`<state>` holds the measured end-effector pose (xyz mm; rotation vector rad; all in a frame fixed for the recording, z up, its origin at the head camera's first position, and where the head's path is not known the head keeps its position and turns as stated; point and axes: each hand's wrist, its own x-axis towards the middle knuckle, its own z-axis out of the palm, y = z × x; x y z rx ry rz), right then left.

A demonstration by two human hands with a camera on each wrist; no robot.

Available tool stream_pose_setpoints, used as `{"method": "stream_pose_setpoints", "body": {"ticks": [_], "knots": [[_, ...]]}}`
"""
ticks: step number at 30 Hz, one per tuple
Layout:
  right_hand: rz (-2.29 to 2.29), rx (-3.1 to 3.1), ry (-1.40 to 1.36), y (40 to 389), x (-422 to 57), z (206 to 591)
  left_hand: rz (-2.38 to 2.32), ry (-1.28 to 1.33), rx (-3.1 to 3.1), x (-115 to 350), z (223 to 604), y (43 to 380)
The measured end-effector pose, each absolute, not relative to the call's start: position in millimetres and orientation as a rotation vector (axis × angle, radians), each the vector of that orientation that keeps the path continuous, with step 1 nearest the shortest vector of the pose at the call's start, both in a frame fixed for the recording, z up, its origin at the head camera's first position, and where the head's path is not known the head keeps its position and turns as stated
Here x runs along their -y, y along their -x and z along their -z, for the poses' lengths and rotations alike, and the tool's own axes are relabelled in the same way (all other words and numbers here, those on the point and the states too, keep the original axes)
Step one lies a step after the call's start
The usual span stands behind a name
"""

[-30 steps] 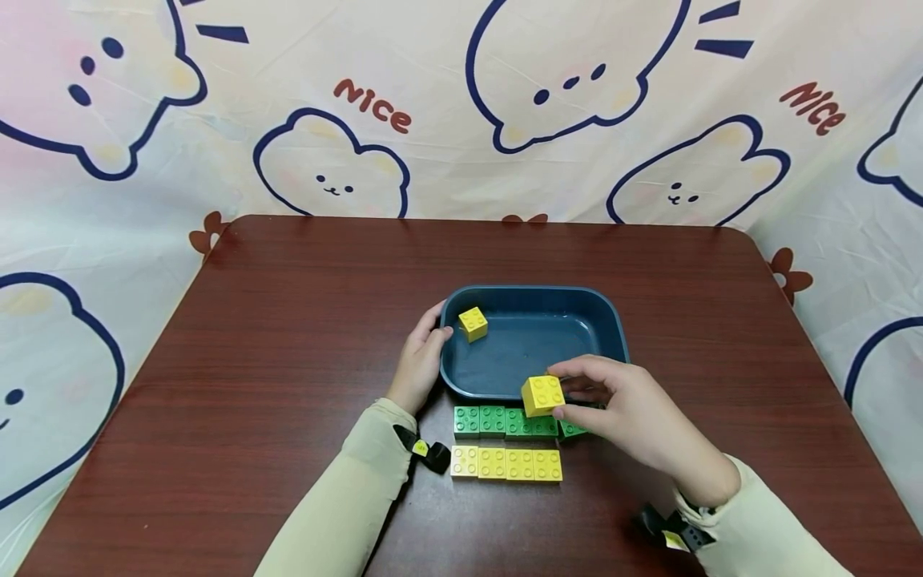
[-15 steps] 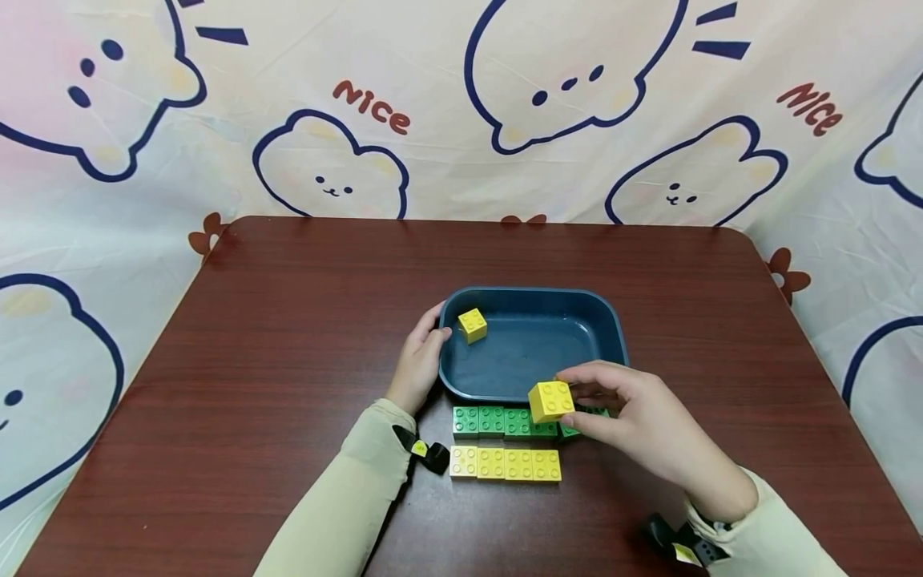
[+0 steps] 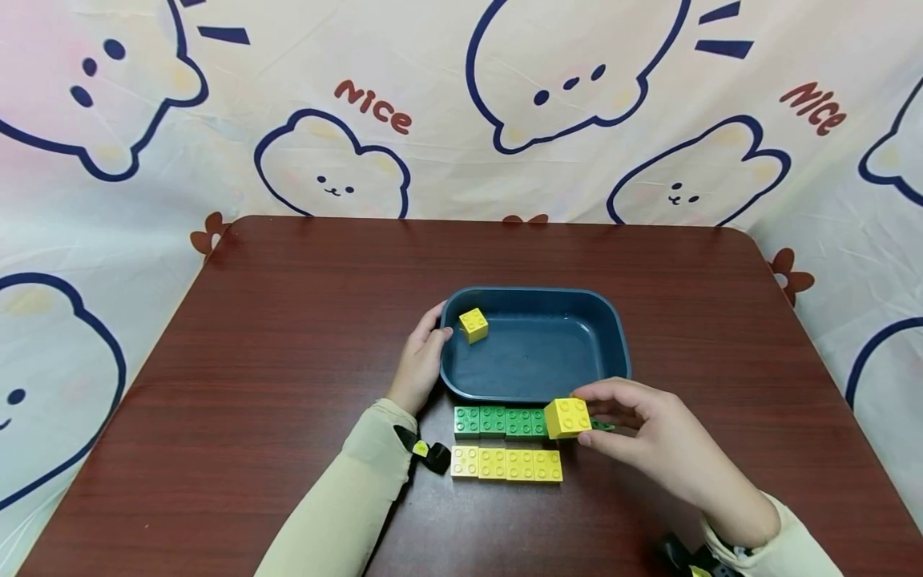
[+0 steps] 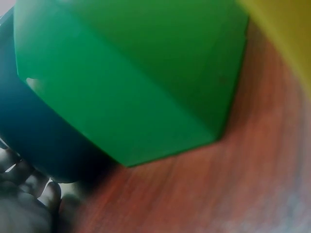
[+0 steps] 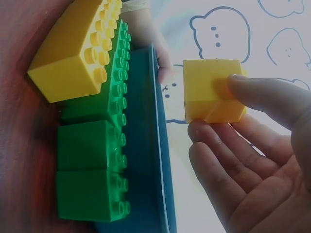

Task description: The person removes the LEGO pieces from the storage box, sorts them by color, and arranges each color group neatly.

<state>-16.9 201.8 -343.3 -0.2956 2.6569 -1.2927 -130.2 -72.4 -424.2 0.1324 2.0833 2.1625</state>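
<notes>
My right hand (image 3: 652, 425) pinches a yellow toy building block (image 3: 567, 418) between thumb and fingertips. In the head view the block overlaps the right part of a row of green blocks (image 3: 493, 421). The right wrist view shows the held block (image 5: 211, 90) raised off to the side of the rows. My left hand (image 3: 418, 365) grips the left end of a dark blue tray (image 3: 534, 385), thumb at the rim and fingers along the outer wall. One yellow block (image 3: 473, 325) lies tilted inside the tray's left end.
A row of yellow blocks (image 3: 506, 465) lies on the brown table (image 3: 288, 361), on the near side of the green row. The green row sits close along the tray's near wall. A printed cloth (image 3: 447, 176) hangs behind the table.
My right hand has moved right and nearer to me with the yellow block, from the tray's near rim to over the green row. My left hand has stayed on the tray.
</notes>
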Motion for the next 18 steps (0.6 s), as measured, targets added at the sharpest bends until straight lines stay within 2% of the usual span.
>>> {"method": "stream_pose_setpoints", "body": {"ticks": [18], "knots": [[1.379, -2.592, 0.179, -3, -215, 365, -2.166, -0.131, -2.094, 73, 431, 133]]}}
